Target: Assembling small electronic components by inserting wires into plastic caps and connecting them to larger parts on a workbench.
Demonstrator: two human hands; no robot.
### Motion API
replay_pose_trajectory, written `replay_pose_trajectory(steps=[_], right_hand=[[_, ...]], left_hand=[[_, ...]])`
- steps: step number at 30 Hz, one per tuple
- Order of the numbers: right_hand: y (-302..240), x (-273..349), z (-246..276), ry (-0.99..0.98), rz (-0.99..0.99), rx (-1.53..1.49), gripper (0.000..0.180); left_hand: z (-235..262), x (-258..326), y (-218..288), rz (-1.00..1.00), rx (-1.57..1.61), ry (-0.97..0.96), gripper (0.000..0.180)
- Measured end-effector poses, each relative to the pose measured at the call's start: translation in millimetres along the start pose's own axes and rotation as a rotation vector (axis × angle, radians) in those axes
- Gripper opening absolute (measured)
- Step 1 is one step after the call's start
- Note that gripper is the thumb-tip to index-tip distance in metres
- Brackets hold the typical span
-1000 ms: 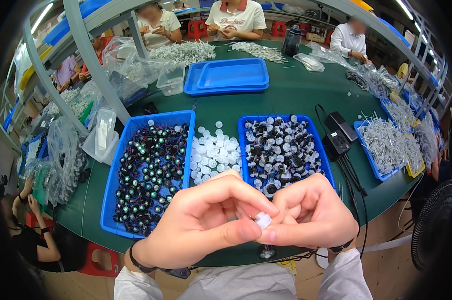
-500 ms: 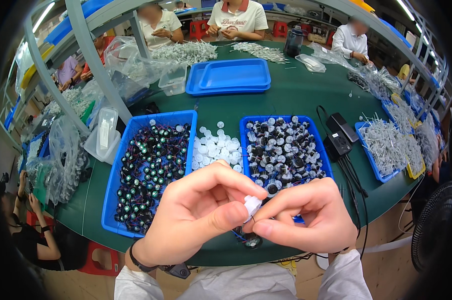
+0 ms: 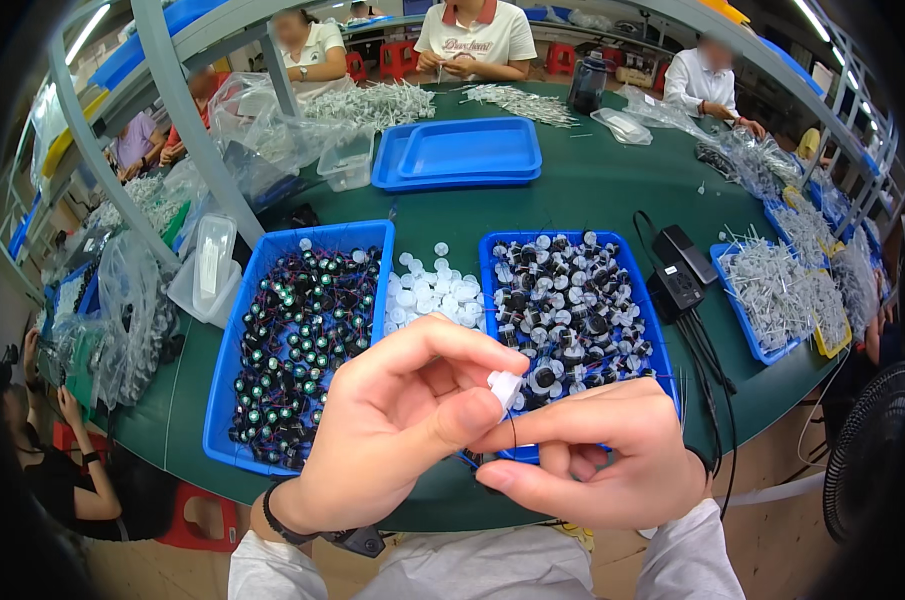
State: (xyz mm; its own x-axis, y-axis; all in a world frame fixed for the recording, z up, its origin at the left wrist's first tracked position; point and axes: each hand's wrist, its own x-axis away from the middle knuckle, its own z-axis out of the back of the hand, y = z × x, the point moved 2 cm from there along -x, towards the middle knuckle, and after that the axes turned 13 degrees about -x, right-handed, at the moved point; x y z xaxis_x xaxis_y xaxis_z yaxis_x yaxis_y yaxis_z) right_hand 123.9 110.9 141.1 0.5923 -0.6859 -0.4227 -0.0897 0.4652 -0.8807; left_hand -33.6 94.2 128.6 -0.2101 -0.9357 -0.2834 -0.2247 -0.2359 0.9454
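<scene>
A white plastic cap (image 3: 505,386) is pinched between the thumb and forefinger of the left hand (image 3: 397,425), over the worktop (image 3: 442,212). Just below it, a thin dark wire (image 3: 514,432) crosses the forefinger of the right hand (image 3: 612,455); whether that hand grips anything, I cannot tell. Beyond, loose white caps (image 3: 432,292) lie between two filled blue trays (image 3: 384,270).

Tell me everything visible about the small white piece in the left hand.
The small white piece looks like plastic, roundish and stepped. It sits tilted, pinched between thumb and fingertip of the left hand, which partly hides it. A thin dark wire shows just below, against the right hand.
</scene>
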Motion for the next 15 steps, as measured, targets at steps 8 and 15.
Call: replay_pose_trajectory(steps=[8, 15], right_hand=[[0.9, 0.1, -3.6, 0.111, 0.086, 0.157, 0.013], [-3.3, 0.6, -4.1, 0.110, 0.079, 0.165, 0.011]], left_hand=[[-0.6, 0.7, -3.1, -0.008, 0.061, -0.004, 0.024], [-2.1, -0.3, -0.5, 0.036, 0.002, 0.038, 0.027]])
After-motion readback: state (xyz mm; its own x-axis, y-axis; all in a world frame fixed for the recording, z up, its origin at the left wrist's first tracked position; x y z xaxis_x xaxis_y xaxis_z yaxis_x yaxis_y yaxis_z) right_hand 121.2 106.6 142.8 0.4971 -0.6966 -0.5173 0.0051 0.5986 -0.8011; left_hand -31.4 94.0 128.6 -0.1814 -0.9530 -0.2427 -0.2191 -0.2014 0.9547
